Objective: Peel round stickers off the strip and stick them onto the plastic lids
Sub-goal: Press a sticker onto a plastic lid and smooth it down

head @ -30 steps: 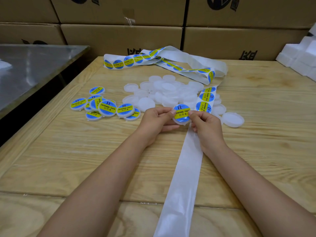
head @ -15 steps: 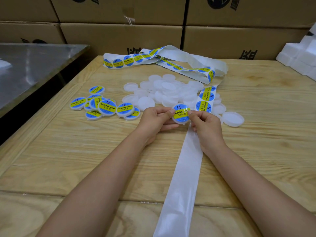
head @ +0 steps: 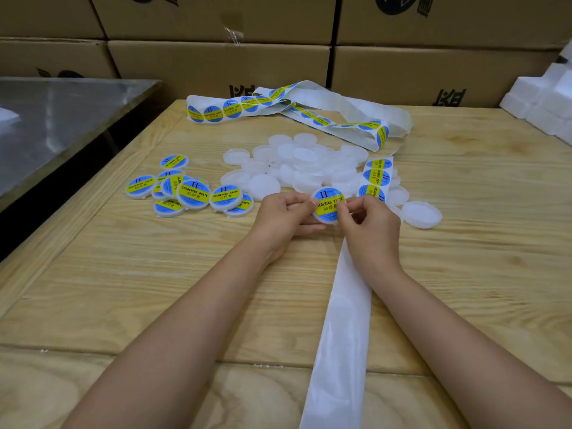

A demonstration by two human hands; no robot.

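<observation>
A: At the centre of the wooden surface (head: pixel 148 289), both hands hold 1 plastic lid (head: pixel 322 218), tilted toward the camera. A blue-yellow "SOLDERING PASTE" sticker (head: pixel 328 202) is on its top face.
B: Fingers?
A: Left hand (head: pixel 283 216): fingers curled round the lid's left edge. Right hand (head: pixel 371 230): thumb and forefinger pinch the right edge, over the sticker's rim.
B: Strip?
A: Sticker strip (head: pixel 346 320) runs under the right wrist. It's bare backing near the camera, with stickers from just behind the right hand out to the far loops. Plain lids (head: pixel 309 168) are piled behind the hands, labelled lids (head: pixel 193 193) to the left.
</observation>
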